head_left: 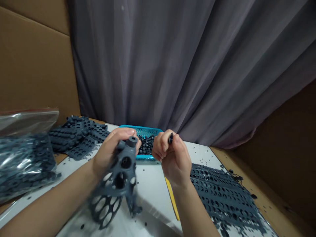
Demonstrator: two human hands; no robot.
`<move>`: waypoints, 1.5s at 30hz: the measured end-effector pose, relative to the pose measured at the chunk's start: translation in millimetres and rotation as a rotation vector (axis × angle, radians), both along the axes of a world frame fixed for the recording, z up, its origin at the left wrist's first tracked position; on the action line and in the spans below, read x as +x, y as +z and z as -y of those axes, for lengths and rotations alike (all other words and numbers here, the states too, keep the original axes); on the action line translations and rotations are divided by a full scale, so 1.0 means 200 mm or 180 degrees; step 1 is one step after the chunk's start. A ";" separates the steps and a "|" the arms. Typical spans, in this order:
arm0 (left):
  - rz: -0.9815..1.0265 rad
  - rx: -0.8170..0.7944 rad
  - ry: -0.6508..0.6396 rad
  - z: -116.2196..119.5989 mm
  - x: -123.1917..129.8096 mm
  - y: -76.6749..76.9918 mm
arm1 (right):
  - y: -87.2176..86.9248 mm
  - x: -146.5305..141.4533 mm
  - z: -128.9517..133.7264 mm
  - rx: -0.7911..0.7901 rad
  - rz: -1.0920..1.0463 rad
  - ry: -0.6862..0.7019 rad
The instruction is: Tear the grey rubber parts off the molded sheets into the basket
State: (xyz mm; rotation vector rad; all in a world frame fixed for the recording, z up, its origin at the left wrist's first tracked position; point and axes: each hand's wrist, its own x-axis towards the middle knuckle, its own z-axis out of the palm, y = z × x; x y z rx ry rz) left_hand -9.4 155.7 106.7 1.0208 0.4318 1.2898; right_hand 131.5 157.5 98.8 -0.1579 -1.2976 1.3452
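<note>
My left hand (116,141) is closed around a dark grey rubber sheet (118,181) full of round holes. The sheet bends and hangs below the hand, its lower part blurred. One small round rubber piece with a hole stands up at its top edge. Close by on the right, my right hand (172,158) pinches a small black rubber piece (170,138) between thumb and fingers. Behind both hands is a blue plastic basket (148,158) holding many small dark rubber pieces; the hands partly cover it.
A clear zip bag (27,158) full of dark parts stands at the left. Beside it are piled moulded rubber sheets (79,135). Punched sheets (224,194) lie at the right, near a yellow strip (172,199). Dark scraps dot the white tabletop (153,184). Cardboard and a grey curtain enclose the space.
</note>
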 end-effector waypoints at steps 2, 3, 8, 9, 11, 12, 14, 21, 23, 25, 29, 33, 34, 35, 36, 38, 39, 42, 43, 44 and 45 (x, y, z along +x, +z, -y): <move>-0.0346 -0.0211 0.0318 -0.01 -0.01 0.01 | -0.02 0.02 -0.04 -0.0003 0.0188 0.0256; -0.0441 -0.0303 0.0471 -0.01 -0.01 0.01 | -0.04 0.02 -0.05 0.0030 0.0250 0.0345; -0.0679 -0.0369 0.1169 -0.02 -0.01 0.03 | -0.06 0.01 -0.06 0.0405 0.0488 0.0216; -0.0723 -0.0333 0.1294 -0.02 -0.02 0.03 | -0.06 0.02 -0.06 0.0496 0.0583 0.0111; -0.0751 -0.0253 0.1532 -0.03 -0.03 0.04 | -0.06 0.04 -0.07 0.0811 0.0931 -0.0270; -0.0729 -0.0213 0.1664 -0.04 -0.04 0.04 | -0.05 0.06 -0.08 0.1044 0.1210 -0.0543; -0.0604 -0.0154 0.1991 -0.05 -0.05 0.04 | -0.04 0.09 -0.09 0.1589 0.1881 -0.1160; -0.0260 0.0139 0.2616 -0.08 -0.07 0.03 | -0.09 0.18 -0.22 0.2121 0.3715 -0.2426; -0.0427 0.0198 0.2475 -0.08 -0.07 0.02 | -0.15 0.21 -0.30 0.1821 0.4205 -0.2558; -0.0786 0.0336 0.2342 -0.07 -0.06 0.00 | -0.19 0.24 -0.36 0.1662 0.4368 -0.2508; -0.1900 0.1068 0.2601 -0.03 -0.04 -0.03 | -0.11 0.25 -0.28 0.1615 0.3520 -0.2498; -0.2934 0.2161 0.2919 -0.01 -0.02 -0.07 | 0.05 0.16 -0.04 0.1705 0.3116 -0.2295; -0.3058 0.2308 0.2919 0.00 -0.01 -0.08 | 0.07 0.14 0.01 0.1754 0.3314 -0.2279; -0.3137 0.2360 0.2864 0.00 -0.01 -0.08 | 0.09 0.13 0.04 0.1791 0.3533 -0.2250; -0.3183 0.2325 0.2748 0.00 -0.01 -0.08 | 0.09 0.12 0.06 0.1812 0.3736 -0.2230; -0.3195 0.2081 0.2338 0.01 0.00 -0.06 | 0.08 0.12 0.07 0.1796 0.3968 -0.2143; -0.3168 0.1920 0.2078 0.01 0.00 -0.05 | 0.08 0.12 0.06 0.1768 0.3976 -0.2033; -0.3073 0.1556 0.1237 0.02 -0.01 -0.01 | 0.07 0.14 0.03 0.1612 0.3556 -0.1299; -0.3067 0.1500 0.0922 0.02 -0.02 0.00 | 0.07 0.15 0.02 0.1518 0.3353 -0.0926; -0.3058 0.1464 0.0585 0.02 -0.03 0.01 | 0.07 0.15 0.01 0.1402 0.3166 -0.0540; -0.3031 0.1432 0.0254 0.02 -0.05 0.02 | 0.07 0.16 0.01 0.1263 0.3010 -0.0187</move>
